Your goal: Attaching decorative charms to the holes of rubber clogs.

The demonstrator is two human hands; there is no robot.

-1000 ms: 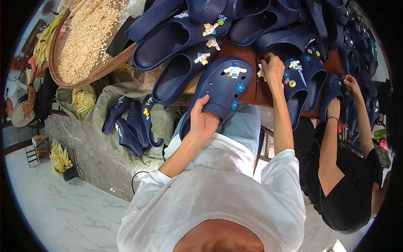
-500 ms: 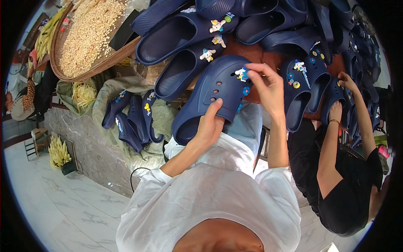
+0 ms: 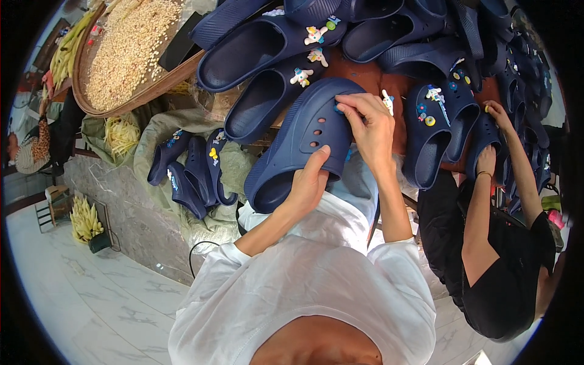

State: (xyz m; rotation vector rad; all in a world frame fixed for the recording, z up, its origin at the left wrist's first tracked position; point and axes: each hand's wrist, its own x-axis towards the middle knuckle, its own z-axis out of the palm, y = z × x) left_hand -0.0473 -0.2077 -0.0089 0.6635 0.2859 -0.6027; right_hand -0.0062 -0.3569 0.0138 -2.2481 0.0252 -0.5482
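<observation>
Clog (image 3: 304, 146), navy, foam, held mid-frame just above the person's chest, toe pointing to about 1 o'clock, opening down toward 7 o'clock. Left hand (image 3: 309, 182) clamped on its lower side, thumb pressed on the upper next to the vent holes, fingers wrapped under. Right hand (image 3: 368, 125) lies over the toe end, fingertips (image 3: 344, 106) bunched together and pinching at the top surface; what they pinch is too small to tell. White charm (image 3: 387, 101) sticks out just beside the right hand at 2 o'clock of it. Table (image 3: 371, 76), reddish-brown, shows behind the clog at 12 o'clock, covered with more navy clogs (image 3: 267, 36), some with small colourful charms. Basket (image 3: 125, 52) of pale grain at 10 o'clock. Small clogs (image 3: 191, 170) lie on a greenish sheet at 9 o'clock, well apart from the hands. Second person (image 3: 499, 267) in black at 3 o'clock, both hands up at the clogs on the table's right edge. Pale marble floor (image 3: 79, 298) at 8 o'clock.
</observation>
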